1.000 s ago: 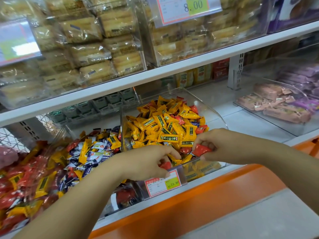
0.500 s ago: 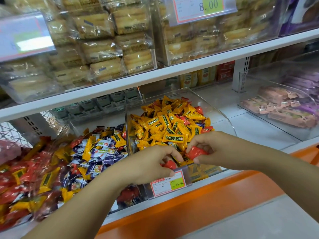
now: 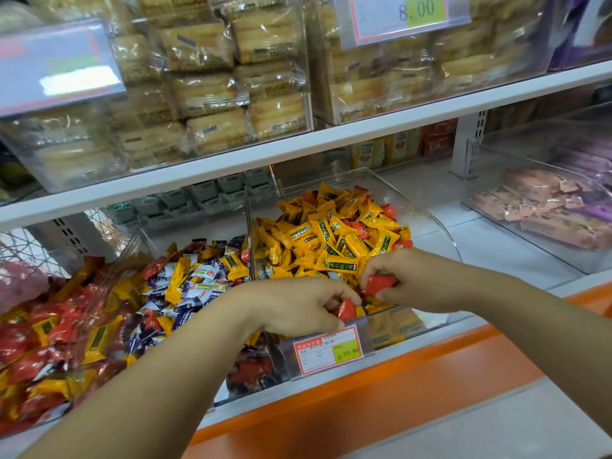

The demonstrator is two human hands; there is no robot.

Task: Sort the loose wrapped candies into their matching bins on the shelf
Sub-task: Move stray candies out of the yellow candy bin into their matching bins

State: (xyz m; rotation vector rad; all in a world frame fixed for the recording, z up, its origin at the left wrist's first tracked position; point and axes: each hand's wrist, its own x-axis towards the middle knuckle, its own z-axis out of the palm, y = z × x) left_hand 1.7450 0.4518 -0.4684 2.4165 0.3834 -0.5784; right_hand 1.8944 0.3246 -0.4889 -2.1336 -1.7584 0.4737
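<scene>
1. Little has shifted since half a second earlier: both hands are still kept over the front of the yellow-candy bin.
2. Sorting is judged far from finished. Stray red candies are seen among the yellow ones, and the neighbouring mixed bin remains jumbled.
3. A red candy is pinched in the curled fingers of the left hand.
4. A second red candy is pinched by the right hand, just above the yellow heap.

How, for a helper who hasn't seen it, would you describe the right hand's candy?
On the lower shelf, find the clear bin of yellow candies, above the 23.90 price tag. There the right hand pinches a red candy; the left hand holds a second red candy lower, nearer the tag.
</scene>
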